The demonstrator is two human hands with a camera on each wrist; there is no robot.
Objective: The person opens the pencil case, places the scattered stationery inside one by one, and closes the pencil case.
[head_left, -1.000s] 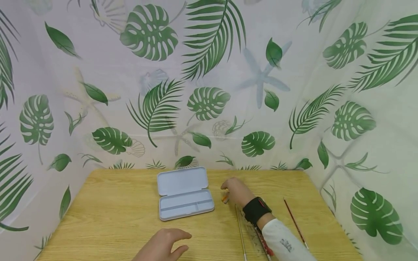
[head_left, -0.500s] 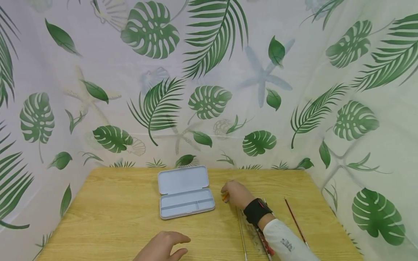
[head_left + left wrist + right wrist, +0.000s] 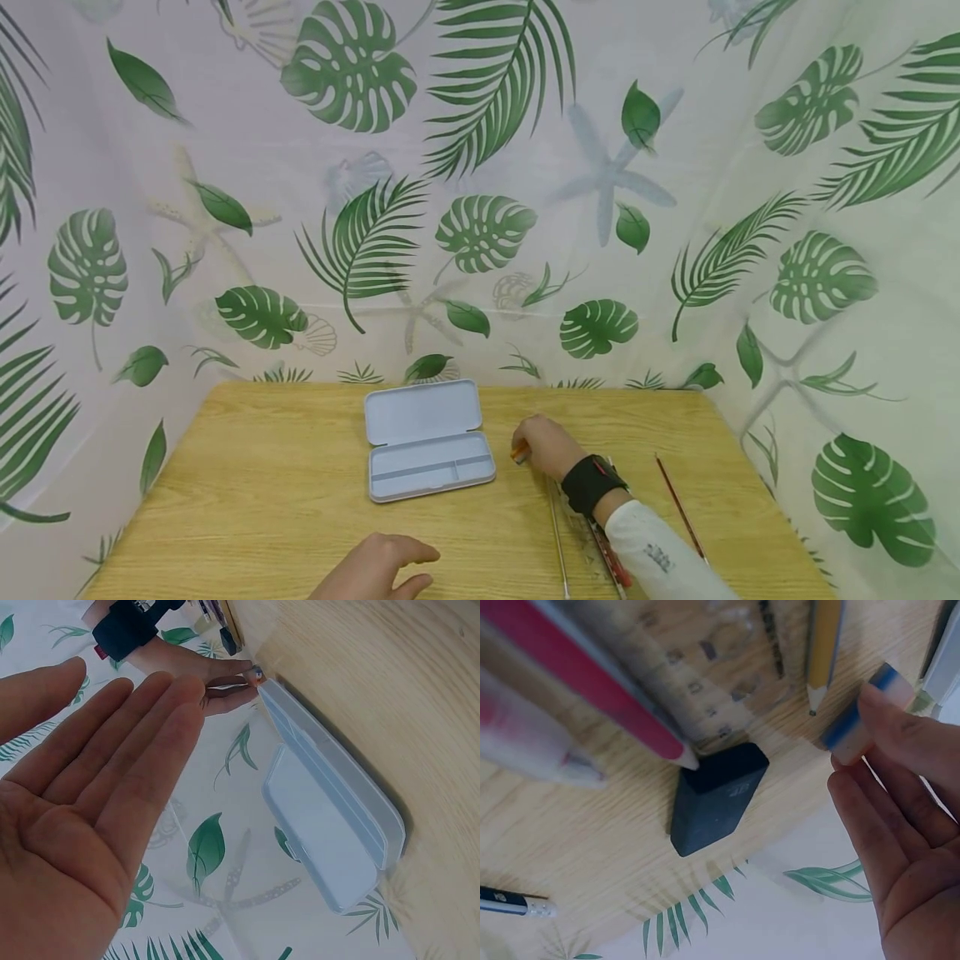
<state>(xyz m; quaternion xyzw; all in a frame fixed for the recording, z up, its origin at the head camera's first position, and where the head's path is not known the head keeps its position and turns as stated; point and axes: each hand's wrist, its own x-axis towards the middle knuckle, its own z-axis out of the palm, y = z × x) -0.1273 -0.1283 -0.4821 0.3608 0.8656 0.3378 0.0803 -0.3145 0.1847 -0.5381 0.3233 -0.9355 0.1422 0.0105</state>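
Observation:
My right hand (image 3: 546, 446) pinches a small eraser (image 3: 844, 729) with orange, blue and white bands between thumb and fingers, just above the table. In the head view only the orange end of it shows. To its left lies an opened pale blue pencil case (image 3: 423, 412), its lid folded back and its lower tray divided into compartments. My left hand (image 3: 90, 802) hovers at the front with straight, relaxed fingers, holding nothing. A black eraser (image 3: 716, 801) stands near my right hand in the right wrist view, beside a yellow pencil (image 3: 823, 652).
Under my right forearm are a clear ruler (image 3: 712, 675), a pink pencil (image 3: 592, 667) and a blurred pen. A thin dark red brush or pencil (image 3: 681, 510) lies to the right. A patterned cloth (image 3: 480, 167) walls the wooden table (image 3: 247, 500) at the back and sides.
My right fingers have drawn closer together around the banded eraser, which now sits slightly higher. The left hand hardly moves. The whole head view has shifted a little.

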